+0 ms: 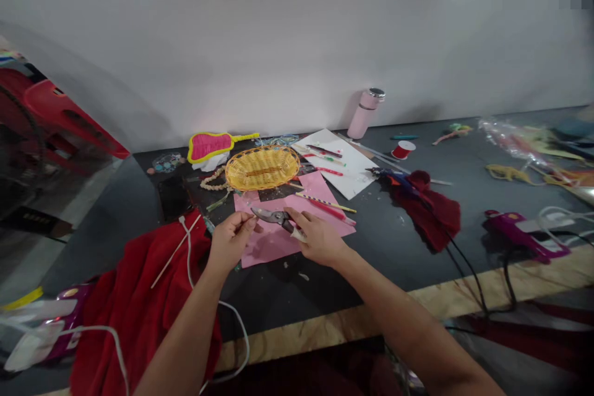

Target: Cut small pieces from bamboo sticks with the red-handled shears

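Note:
My right hand (pixel 318 236) is closed round the handles of a pair of pruning shears (pixel 275 216), whose blades point left. Close to the blade tips, my left hand (pixel 233 236) pinches something small that I cannot make out. Both hands are over a sheet of pink paper (pixel 269 250) on the dark table. Just beyond them stands an oval yellow wicker basket (pixel 262 171). A striped pencil (pixel 325 202) and a red pen (pixel 331 210) lie on the pink paper, to the right of the shears.
White paper (pixel 355 176) with pens lies behind, near a pink flask (pixel 365 114) and a red thread spool (pixel 403 150). A red cloth (pixel 153 278) and white cable cover the left front. Purple glue guns (pixel 524 235) lie at both sides. A white partition (pixel 278 62) closes the back.

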Demonstrator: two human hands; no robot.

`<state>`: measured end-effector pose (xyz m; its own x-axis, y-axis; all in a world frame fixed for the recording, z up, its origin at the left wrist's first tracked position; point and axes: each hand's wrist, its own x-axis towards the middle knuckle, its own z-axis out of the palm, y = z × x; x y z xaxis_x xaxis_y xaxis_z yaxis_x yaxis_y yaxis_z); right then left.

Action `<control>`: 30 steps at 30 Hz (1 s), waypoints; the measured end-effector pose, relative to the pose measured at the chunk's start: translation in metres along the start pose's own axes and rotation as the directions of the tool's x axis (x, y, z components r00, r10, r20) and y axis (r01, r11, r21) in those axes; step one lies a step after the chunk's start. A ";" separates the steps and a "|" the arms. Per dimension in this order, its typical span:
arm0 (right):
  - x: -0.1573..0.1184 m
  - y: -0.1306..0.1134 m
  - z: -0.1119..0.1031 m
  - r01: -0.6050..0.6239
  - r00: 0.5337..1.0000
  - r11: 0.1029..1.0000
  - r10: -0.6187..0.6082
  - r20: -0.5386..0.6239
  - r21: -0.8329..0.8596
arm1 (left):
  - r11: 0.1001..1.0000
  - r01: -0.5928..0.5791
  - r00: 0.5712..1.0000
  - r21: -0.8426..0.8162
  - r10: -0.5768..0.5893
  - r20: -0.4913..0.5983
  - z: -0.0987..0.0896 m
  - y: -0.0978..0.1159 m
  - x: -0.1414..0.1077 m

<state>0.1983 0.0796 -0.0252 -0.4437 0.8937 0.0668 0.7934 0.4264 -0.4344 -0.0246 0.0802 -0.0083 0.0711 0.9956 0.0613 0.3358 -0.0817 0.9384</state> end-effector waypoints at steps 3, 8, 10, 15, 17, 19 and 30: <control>0.002 0.004 0.001 -0.009 1.000 1.000 0.009 -0.015 -0.029 | 0.996 -0.014 0.996 0.088 0.022 -0.090 0.002 0.004 -0.001; 0.001 0.009 0.001 0.044 0.999 0.999 -0.044 -0.005 -0.013 | 0.989 -0.034 0.996 0.142 0.045 -0.072 0.002 0.004 -0.004; 0.001 0.010 0.001 0.068 0.998 0.998 -0.068 -0.002 0.004 | 0.996 -0.032 0.999 0.081 0.033 -0.012 0.000 0.003 -0.004; 0.001 0.011 0.001 0.089 0.996 0.996 -0.089 -0.009 0.017 | 0.998 0.012 0.997 -0.053 -0.008 0.076 -0.004 -0.002 -0.002; 0.001 0.010 0.003 0.073 0.997 0.997 -0.073 -0.006 0.024 | 0.998 0.026 0.997 -0.061 -0.022 0.070 -0.004 -0.003 -0.001; 0.001 0.006 0.006 0.047 0.999 0.998 -0.047 -0.007 0.035 | 0.998 0.022 0.999 -0.051 -0.019 0.050 -0.005 -0.004 -0.001; 0.000 0.003 0.008 0.012 1.000 0.996 -0.010 -0.024 0.084 | 0.993 -0.057 0.997 0.099 0.061 -0.044 -0.002 0.000 0.000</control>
<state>0.1977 0.0804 -0.0335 -0.4415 0.8925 0.0926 0.7504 0.4238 -0.5072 -0.0269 0.0808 -0.0077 0.0502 0.9898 0.1336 0.4226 -0.1422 0.8951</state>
